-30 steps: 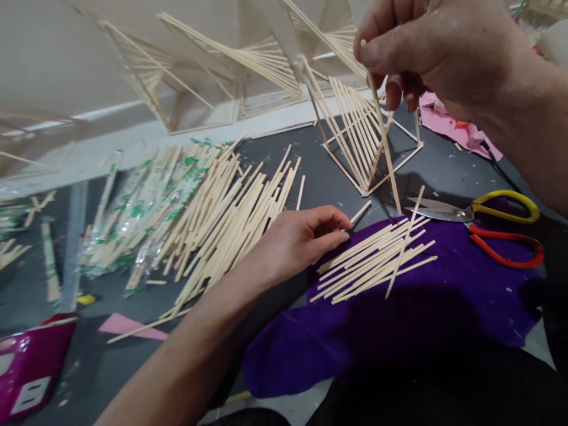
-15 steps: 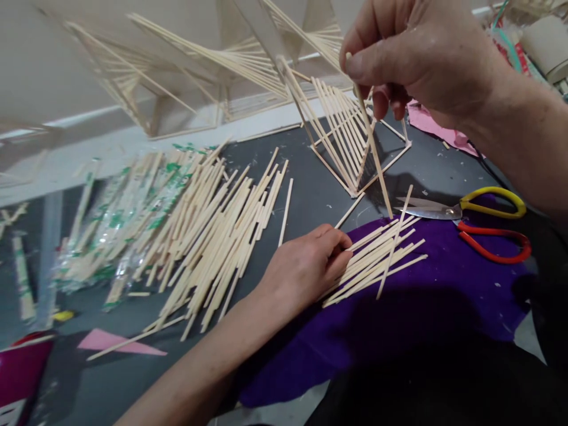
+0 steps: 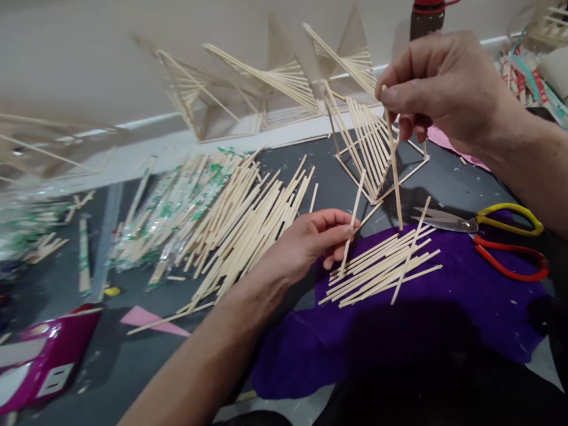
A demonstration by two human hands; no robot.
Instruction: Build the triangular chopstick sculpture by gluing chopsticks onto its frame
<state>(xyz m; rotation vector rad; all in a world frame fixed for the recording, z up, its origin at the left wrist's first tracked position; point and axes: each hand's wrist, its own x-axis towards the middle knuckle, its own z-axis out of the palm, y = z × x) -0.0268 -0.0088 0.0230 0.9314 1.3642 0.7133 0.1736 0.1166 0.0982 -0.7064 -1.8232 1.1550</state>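
In my right hand [image 3: 444, 89] a thin wooden stick [image 3: 396, 177] is pinched by its top end, hanging down nearly upright. My left hand [image 3: 322, 234] grips another wooden stick [image 3: 355, 216] between thumb and fingers, tilted up over the purple cloth [image 3: 293, 349]. Below it on the cloth lies a small bundle of sticks [image 3: 377, 269], with one loose stick [image 3: 412, 248] crossing over them. Just behind both hands stands an open frame of glued sticks [image 3: 366, 142], with a row of slanting sticks across it.
Scissors [image 3: 465, 225] with yellow and red handles lie at the right. A large pile of sticks [image 3: 248, 225] and plastic-wrapped sticks [image 3: 173, 195] spread on the left. More stick frames [image 3: 275, 77] stand by the wall, near a dark bottle [image 3: 426, 21]. A magenta case [image 3: 57, 349] lies front left.
My left hand has risen from the small bundle and now holds a stick up. My right hand still pinches its stick. The view has shifted left.
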